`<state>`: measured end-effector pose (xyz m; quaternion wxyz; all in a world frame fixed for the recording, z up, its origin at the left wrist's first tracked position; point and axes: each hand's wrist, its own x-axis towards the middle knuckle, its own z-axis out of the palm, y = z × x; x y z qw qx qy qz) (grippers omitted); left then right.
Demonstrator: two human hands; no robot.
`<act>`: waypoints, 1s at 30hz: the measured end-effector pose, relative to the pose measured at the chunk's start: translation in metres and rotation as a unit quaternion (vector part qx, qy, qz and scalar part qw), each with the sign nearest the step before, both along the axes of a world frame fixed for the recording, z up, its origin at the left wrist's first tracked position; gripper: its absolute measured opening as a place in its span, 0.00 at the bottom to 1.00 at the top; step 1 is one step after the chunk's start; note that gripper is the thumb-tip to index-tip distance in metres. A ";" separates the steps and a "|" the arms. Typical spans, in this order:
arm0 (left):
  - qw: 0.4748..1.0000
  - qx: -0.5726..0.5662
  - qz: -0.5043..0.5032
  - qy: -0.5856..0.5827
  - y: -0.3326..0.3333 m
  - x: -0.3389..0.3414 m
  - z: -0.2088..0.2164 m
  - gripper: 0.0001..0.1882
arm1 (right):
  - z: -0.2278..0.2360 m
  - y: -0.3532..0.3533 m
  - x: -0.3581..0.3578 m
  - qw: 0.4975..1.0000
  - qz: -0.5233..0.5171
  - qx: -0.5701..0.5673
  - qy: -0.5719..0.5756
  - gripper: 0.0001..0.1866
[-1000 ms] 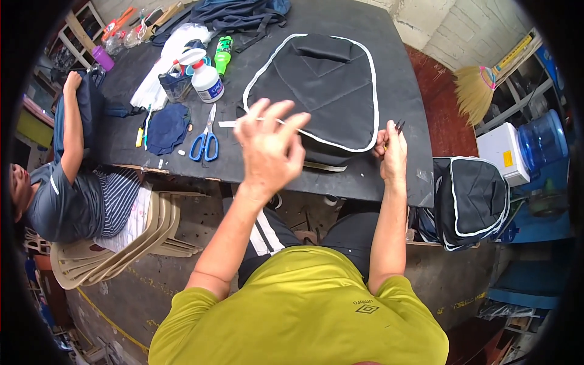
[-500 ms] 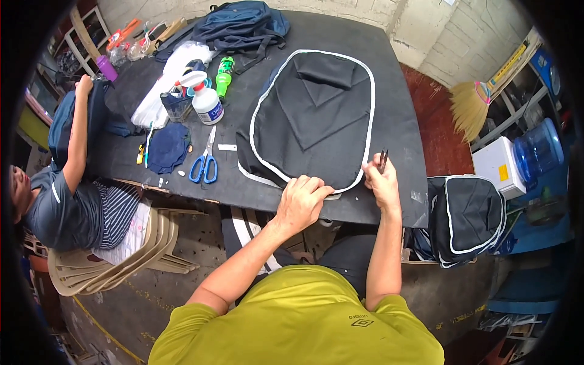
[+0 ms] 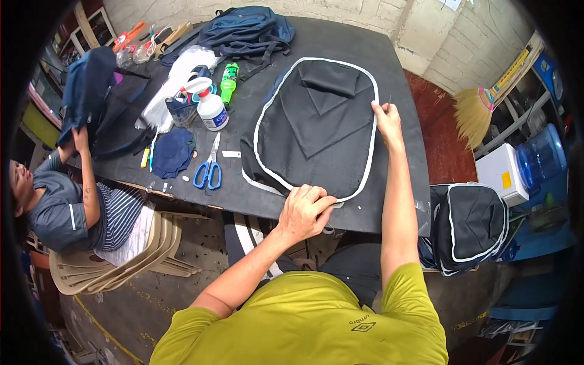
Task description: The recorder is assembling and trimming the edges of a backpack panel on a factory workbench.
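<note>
- My left hand (image 3: 307, 212) curls closed over the black bag (image 3: 322, 146) at its near edge; right hand (image 3: 388, 120) pinches the white trim (image 3: 371, 149).
- Flat on the tabletop (image 3: 347, 39) — probably light, floppy; the trim should grip best.

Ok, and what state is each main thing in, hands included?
Black bag, lying on the table
Left hand, curled over the bag's near edge
Right hand, fingers bent, at the bag's right edge
Scissors, lying on the table
Spray bottle, standing upright
Navy backpack, lying slack
Beige chairs, stacked
</note>
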<state>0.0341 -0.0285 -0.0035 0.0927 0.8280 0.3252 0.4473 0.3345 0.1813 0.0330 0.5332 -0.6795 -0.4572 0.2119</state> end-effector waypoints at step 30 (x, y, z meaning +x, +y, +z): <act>0.999 0.046 0.017 -0.010 0.046 0.010 0.052 0.07 | -0.042 -0.185 -0.091 0.904 0.136 0.250 0.321 0.19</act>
